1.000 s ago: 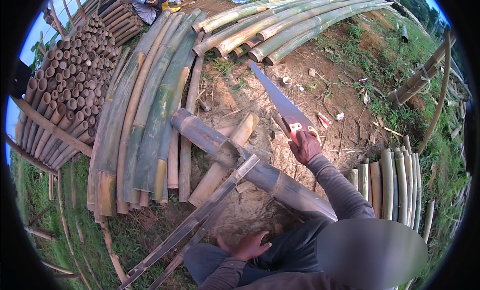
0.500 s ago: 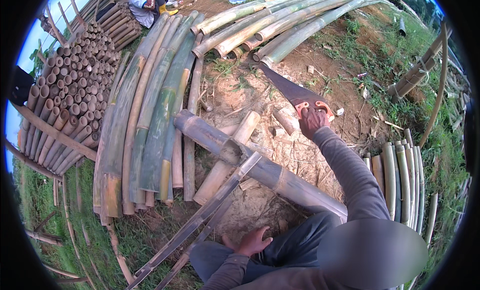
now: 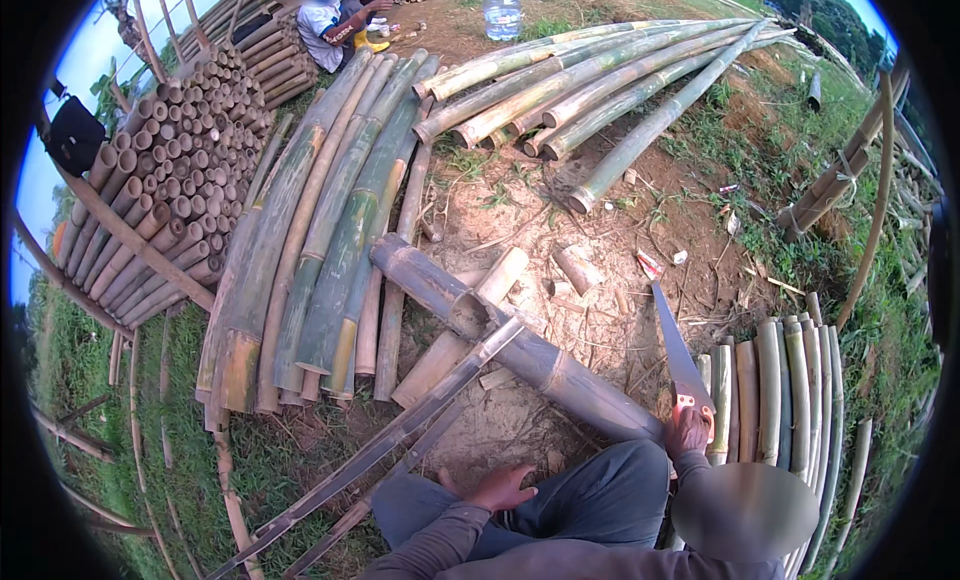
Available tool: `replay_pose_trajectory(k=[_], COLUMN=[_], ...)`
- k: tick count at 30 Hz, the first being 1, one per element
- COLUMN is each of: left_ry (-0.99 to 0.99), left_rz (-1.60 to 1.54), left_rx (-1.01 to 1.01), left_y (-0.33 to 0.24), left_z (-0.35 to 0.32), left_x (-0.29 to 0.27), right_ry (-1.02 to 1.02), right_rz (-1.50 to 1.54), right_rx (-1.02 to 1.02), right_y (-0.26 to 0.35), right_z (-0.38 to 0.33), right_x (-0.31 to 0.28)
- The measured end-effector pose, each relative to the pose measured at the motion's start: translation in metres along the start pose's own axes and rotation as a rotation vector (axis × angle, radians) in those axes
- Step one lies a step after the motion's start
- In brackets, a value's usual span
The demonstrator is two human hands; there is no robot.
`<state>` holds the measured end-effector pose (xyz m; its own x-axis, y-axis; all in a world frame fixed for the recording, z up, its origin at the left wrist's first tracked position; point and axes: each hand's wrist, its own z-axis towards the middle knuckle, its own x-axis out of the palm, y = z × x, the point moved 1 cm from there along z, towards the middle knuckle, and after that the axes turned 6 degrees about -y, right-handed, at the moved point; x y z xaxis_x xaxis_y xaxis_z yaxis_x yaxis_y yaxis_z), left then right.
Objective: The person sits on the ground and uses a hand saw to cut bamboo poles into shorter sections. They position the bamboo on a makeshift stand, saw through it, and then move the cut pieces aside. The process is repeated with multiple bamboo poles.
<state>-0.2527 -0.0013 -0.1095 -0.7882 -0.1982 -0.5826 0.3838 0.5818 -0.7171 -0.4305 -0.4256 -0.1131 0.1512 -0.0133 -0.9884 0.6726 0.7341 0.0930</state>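
My right hand (image 3: pixel 686 431) is wrapped round the orange handle of a hand saw (image 3: pixel 677 340), down beside my right knee. The saw's dark blade points away from me. My left hand (image 3: pixel 503 488) lies over my left thigh with its fingers stretched, holding nothing. Before my legs a thick dark bamboo piece (image 3: pixel 590 385) slants across a paler bamboo piece (image 3: pixel 432 368). A notch opens in its upper side, and a long narrow wooden bar (image 3: pixel 400 427) rests against it there. One long green bamboo pole (image 3: pixel 655 130) lies angled toward me, its cut end apart from the others.
Long bamboo poles (image 3: pixel 560 85) lie at the back, more poles (image 3: pixel 335 220) at the left. Cut tubes (image 3: pixel 180 160) are stacked far left; short lengths (image 3: pixel 770 390) stand at right. A bamboo offcut (image 3: pixel 578 270) lies on sawdust. A water bottle (image 3: pixel 502 12) and a seated person (image 3: pixel 325 30) are beyond.
My right hand has drawn the saw back from the far poles to beside my right knee. One green pole's near end now lies farther right and closer. My left hand stays over my thigh.
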Motion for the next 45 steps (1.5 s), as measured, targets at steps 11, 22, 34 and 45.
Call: replay_pose_trajectory(k=[11,22,34,45], left_ry=[-0.087,-0.681,-0.712,-0.695], left_rz=[0.066,0.295,0.423,0.454], left_rx=[-0.056,0.458,0.456,0.403], left_y=[0.005,-0.105,-0.107,-0.091], left_z=[-0.01,0.121,0.213,0.213], left_x=[0.007,-0.075,-0.08,-0.073], right_ry=[0.195,-0.037,0.096,0.049], right_rz=[-0.056,0.278,0.963,1.596], right_rx=[0.222,0.148,0.265,0.575], right_y=[0.016,0.124,0.251,0.333], right_z=[0.032,0.147,0.427,0.551], right_x=[0.013,-0.015,0.118,0.157])
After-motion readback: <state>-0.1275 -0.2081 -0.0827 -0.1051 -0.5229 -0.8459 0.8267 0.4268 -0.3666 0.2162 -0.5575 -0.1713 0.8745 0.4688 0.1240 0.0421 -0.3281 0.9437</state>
